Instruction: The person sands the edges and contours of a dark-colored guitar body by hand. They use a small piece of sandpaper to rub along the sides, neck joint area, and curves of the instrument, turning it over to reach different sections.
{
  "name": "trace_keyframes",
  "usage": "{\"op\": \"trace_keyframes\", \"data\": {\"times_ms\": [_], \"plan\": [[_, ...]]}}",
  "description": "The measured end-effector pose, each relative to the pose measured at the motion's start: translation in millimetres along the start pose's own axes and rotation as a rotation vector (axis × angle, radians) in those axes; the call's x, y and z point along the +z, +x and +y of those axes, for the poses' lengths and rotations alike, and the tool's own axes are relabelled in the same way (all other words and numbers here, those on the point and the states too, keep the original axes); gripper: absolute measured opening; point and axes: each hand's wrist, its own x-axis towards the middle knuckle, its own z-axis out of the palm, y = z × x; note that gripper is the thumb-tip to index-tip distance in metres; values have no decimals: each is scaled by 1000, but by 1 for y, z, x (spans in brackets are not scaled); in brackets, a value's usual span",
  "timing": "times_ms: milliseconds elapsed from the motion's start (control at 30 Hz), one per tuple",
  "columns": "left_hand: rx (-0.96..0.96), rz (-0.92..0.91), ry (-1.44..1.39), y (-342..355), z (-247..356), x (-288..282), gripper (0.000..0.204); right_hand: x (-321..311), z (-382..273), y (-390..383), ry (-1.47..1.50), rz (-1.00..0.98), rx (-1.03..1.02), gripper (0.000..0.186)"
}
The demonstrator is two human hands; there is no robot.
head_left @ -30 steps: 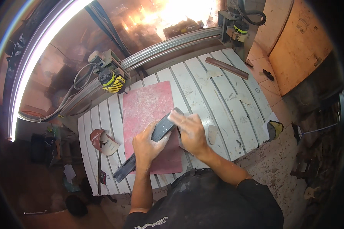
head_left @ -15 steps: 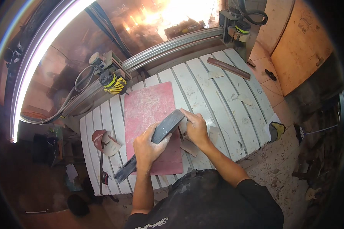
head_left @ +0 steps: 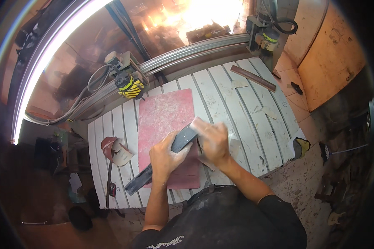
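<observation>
My left hand [head_left: 164,157] is wrapped round a long dark grey bar [head_left: 183,139], thumb on the near side. The bar lies slanted, its lower end reaching down to the left over the slatted table and its upper end tipped away to the right. At that upper end, my right hand [head_left: 214,143] has its fingers curled and its pale fingertips against the bar. Motion smears this hand, and whatever sits under its fingers is hidden. Beneath both hands lies a dusty pinkish-red board [head_left: 166,110].
The white slatted table [head_left: 214,97] carries a brown strip [head_left: 253,78], pale scraps [head_left: 269,112] and a roll of reddish abrasive-like sheet [head_left: 115,151]. Tool heads, one with yellow-black stripes [head_left: 131,89], hang on a metal rail [head_left: 195,52] behind. A grey-yellow object [head_left: 301,147] is at the right corner.
My right hand has shifted slightly at the bar's upper end; its outstretched index finger is now curled and blurred. My left hand keeps its grip. The whole view has shifted slightly.
</observation>
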Motion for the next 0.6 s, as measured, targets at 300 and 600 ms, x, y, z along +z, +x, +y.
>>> {"op": "trace_keyframes", "data": {"times_ms": [300, 600], "plan": [[47, 30, -30, -2, -3, 0, 48, 1, -8, 3, -38, 22, -4, 41], [72, 46, -16, -5, -4, 1, 49, 1, -11, 3, -87, -9, -57, 41]]}}
